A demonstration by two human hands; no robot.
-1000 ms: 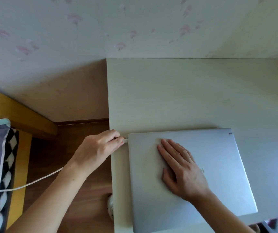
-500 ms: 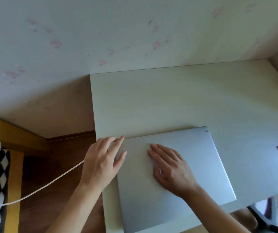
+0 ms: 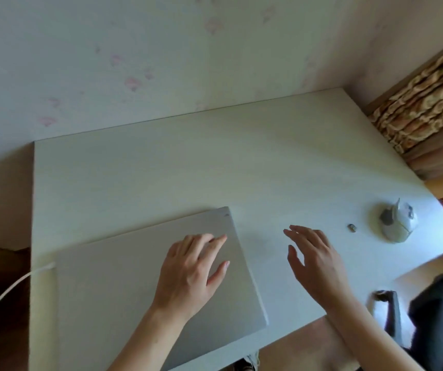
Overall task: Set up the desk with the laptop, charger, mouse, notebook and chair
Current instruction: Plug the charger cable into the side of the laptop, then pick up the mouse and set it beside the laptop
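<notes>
A closed silver laptop lies at the front left of the white desk. A white charger cable runs from the floor side up to the laptop's left edge. My left hand rests flat on the lid near its right edge, fingers spread. My right hand hovers open over the bare desk just right of the laptop, holding nothing. A white mouse sits near the desk's right edge. A black chair shows at the lower right. No notebook is in view.
A small dark plug-like item lies on the desk just left of the mouse. A patterned curtain hangs at the far right. The wall runs along the desk's back edge. Wooden floor lies left of the desk.
My left hand let go of the cable end and moved onto the lid's right side. My right hand left the lid and moved right over the desk. The view swung right, revealing mouse and chair.
</notes>
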